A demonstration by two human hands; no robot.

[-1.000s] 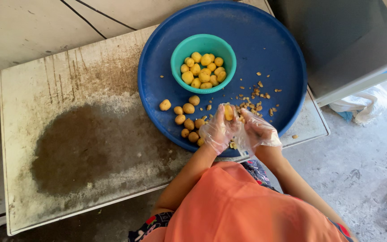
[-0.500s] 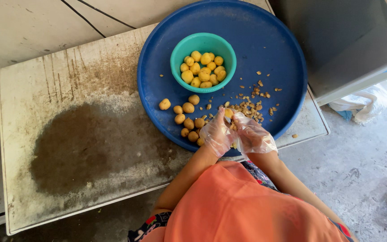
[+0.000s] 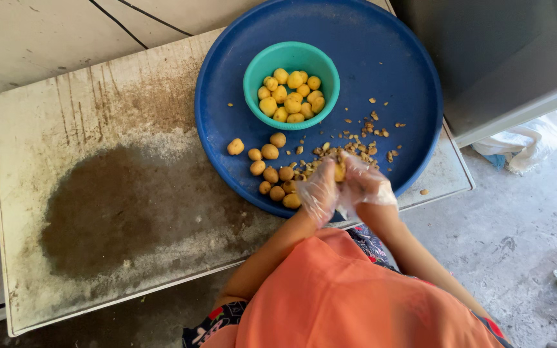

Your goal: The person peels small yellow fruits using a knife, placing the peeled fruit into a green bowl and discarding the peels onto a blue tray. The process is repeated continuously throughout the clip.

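Both gloved hands, left hand [image 3: 318, 191] and right hand [image 3: 363, 185], grip one nut [image 3: 340, 171] at centre frame; bowl [image 3: 291, 84] heaped, about nine unpeeled left on the tray [image 3: 394, 71].

A worn, pale counter [image 3: 98, 129] bears a dark stain [image 3: 117, 212] well to the left of the hands [image 3: 343, 187]. A round blue tray [image 3: 381, 58] lies on it, just beyond them.
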